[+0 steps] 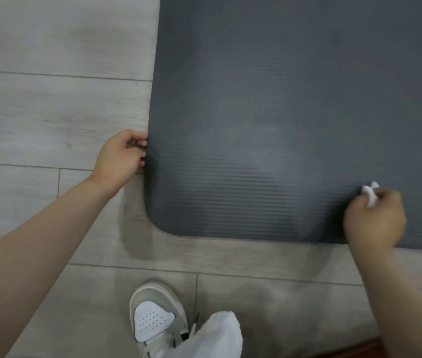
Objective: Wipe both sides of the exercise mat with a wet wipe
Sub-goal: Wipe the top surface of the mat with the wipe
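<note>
A dark grey ribbed exercise mat (269,112) lies flat on the floor and fills the upper right of the head view, with its rounded near-left corner toward me. My left hand (120,156) holds the mat's left edge, fingers curled against it. My right hand (375,219) is over the mat near its front edge at the right. It grips a crumpled white wet wipe (371,193) that sticks out above the fingers. A paler, damp-looking patch shows on the mat between my hands.
Light grey wood-look floor planks (49,99) lie to the left of the mat and in front of it. My white sneaker (157,319) and white trouser leg (212,337) stand just in front of the mat's front edge.
</note>
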Available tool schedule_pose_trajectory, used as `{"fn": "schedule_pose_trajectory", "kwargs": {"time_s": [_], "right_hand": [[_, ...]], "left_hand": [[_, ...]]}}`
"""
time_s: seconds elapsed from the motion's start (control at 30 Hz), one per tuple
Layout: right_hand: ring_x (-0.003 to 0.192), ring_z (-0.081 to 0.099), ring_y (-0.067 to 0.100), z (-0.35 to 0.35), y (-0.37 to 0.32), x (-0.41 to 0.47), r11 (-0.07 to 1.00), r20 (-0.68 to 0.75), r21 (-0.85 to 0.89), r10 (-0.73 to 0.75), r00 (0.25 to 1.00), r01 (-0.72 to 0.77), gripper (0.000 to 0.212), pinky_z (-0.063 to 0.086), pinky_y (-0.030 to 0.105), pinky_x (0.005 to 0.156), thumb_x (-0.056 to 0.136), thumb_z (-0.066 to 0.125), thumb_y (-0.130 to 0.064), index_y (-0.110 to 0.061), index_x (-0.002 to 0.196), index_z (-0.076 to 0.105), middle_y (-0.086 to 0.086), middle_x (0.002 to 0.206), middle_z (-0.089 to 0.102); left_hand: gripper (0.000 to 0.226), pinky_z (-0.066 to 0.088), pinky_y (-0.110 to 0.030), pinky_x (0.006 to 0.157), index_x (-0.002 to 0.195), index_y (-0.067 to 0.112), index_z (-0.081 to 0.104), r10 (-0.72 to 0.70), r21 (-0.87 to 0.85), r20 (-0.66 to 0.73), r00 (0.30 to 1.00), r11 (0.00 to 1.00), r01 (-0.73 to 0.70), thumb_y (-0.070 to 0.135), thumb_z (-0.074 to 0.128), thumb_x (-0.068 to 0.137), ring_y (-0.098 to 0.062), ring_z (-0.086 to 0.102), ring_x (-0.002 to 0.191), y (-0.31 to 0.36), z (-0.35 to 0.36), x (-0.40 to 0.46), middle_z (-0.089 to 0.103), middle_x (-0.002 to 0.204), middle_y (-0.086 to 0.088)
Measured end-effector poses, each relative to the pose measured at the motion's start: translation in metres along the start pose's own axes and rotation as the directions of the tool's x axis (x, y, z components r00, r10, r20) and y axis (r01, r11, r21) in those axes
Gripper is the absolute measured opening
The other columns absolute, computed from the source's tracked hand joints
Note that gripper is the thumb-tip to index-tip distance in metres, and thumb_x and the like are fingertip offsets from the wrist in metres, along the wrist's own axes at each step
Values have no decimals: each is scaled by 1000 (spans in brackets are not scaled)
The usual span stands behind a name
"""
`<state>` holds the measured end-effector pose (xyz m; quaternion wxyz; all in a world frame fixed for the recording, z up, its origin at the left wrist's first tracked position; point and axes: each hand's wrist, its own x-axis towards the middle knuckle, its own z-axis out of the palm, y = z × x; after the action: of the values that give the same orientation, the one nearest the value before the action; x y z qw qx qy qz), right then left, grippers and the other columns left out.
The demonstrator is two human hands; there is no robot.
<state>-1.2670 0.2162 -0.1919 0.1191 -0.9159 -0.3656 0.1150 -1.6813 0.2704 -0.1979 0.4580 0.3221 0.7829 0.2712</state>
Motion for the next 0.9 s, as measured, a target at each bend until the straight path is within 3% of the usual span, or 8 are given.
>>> {"fn": "schedule_pose_trajectory", "kwargs": {"time_s": [0.1,0.17,0.23,0.27,0.47,0.63,0.8,0.9], "right_hand": [[90,66,33,54,-90,-81,902,-5,120,-416,909,414,22,50,41,81,81,54,-18,-16,98,68,8,100,71],[97,64,23,78,-144,-148,563,232,108,-816,530,819,24,43,37,82,85,53,-18,-24,103,68,-4,108,68],[106,57,19,86,-173,-195,143,527,254,-850,-12,957,31,33,36,86,95,43,-24,-26,121,58,-6,116,61],[105,55,21,88,-177,-201,80,559,302,-822,-108,950,31,31,37,86,95,43,-23,-24,123,56,-4,114,60],[85,65,28,42,-68,-69,484,393,74,-818,421,872,29,44,36,72,80,57,-22,-26,106,67,-1,94,70],[92,60,44,-23,30,10,984,120,-129,-108,987,124,39,46,53,88,85,39,-37,-9,105,57,24,99,65],[93,65,31,49,-69,-91,893,83,103,-447,891,439,23,49,40,85,87,52,-18,-16,104,67,5,103,71],[94,60,20,79,-136,-174,383,423,176,-861,282,907,29,36,35,79,85,56,-17,-29,111,65,-8,102,67]], "left_hand": [[43,49,-11,56,116,9,62,-9,-10,-38,999,1000,9,-15,38,89,-6,54,69,3,5,1,57,88,5],[42,50,-13,61,117,8,62,-8,9,-27,1000,1000,8,-15,40,89,-6,55,72,1,4,1,58,89,5],[43,50,-17,69,120,7,63,2,35,-9,1000,999,-1,-14,42,89,-6,58,79,0,2,2,60,92,5],[43,50,-17,71,119,7,63,5,37,-6,1000,999,-5,-13,42,89,-6,58,81,0,1,2,61,93,6],[44,49,-12,70,121,10,61,39,18,10,999,999,-39,-12,41,89,-4,57,82,-7,1,2,60,101,2],[41,49,-18,68,109,18,60,43,31,11,999,999,-43,-11,40,88,-7,56,81,-9,2,9,57,95,5],[41,49,-26,71,96,28,59,39,46,12,999,998,-40,-8,42,87,-10,56,81,-8,2,11,58,93,7],[43,50,-24,75,96,32,59,67,57,42,997,996,-69,-7,43,88,-7,58,83,-9,0,5,60,96,8]]}}
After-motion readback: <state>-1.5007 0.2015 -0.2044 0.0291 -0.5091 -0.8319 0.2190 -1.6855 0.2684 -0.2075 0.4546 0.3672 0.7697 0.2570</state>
